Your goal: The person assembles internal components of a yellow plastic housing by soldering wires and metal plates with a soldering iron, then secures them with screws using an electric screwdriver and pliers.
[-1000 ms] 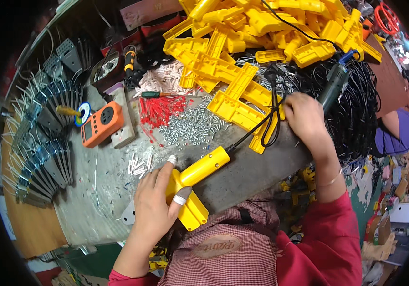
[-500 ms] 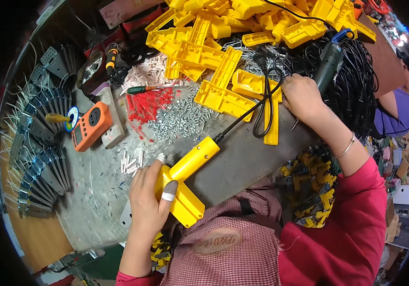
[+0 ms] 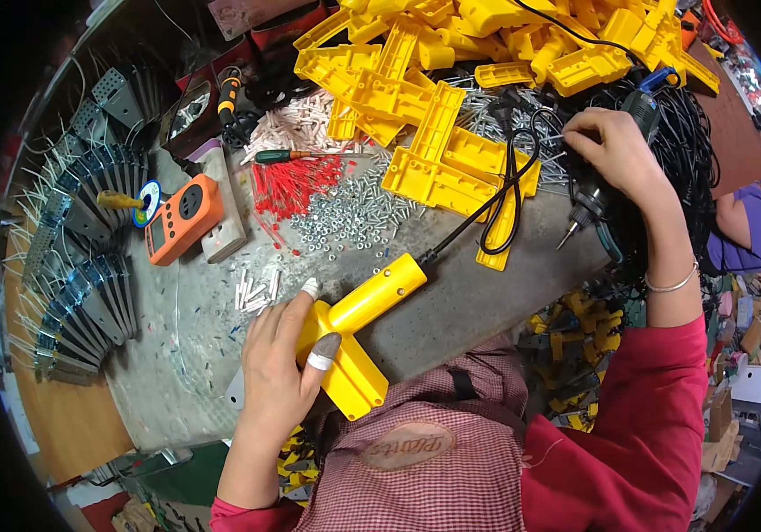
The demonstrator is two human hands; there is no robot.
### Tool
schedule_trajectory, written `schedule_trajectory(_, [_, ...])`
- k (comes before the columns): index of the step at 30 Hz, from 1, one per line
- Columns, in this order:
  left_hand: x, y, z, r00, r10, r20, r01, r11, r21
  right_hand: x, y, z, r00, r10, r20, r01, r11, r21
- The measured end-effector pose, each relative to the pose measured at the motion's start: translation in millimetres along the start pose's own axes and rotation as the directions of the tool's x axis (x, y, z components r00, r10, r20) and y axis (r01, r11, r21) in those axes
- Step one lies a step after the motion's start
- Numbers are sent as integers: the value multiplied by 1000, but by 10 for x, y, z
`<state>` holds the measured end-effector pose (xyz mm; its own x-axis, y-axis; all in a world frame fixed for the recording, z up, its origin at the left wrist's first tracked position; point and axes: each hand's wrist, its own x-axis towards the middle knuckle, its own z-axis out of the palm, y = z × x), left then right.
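My left hand [image 3: 278,363], with white tape on finger and thumb, is closed around a yellow plastic handle housing [image 3: 377,294]. A black power cord [image 3: 469,222] runs out of the housing's far end toward the yellow shells. At the far right, my right hand [image 3: 615,151] is raised over a heap of long silver screws [image 3: 531,124]. Its thumb and forefinger pinch what looks like a screw [image 3: 555,136]. Just beside that hand lies a dark power screwdriver [image 3: 589,206], its bit pointing toward me and its body partly hidden behind the hand.
Yellow half-shells [image 3: 438,182] pile up at the back. Red sleeved parts [image 3: 296,184], small nuts and screws [image 3: 336,222] and white tubes [image 3: 296,124] lie mid-bench. An orange meter [image 3: 184,220] and fanned metal plates [image 3: 88,306] stand left. Black cords [image 3: 695,151] heap right, near another person [image 3: 749,226].
My right hand has lifted and moved right, away from the shells, uncovering the screwdriver's chuck and bit. The whole view has shifted slightly; my left hand keeps its hold on the housing.
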<state>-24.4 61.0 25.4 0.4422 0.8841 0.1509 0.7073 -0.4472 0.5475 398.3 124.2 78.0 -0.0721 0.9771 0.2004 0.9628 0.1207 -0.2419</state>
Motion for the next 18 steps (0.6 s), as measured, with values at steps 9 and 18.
schedule_trajectory(9, [87,211,-122,971,136,-197,-131,991,43,-302,-778,-272,968,-242,-73,237,969,-67])
schedule_trajectory(18, [246,485,-322,934,324,-149,-318,946,65,-366,-1108,-2,949,-245,-196,289,927,240])
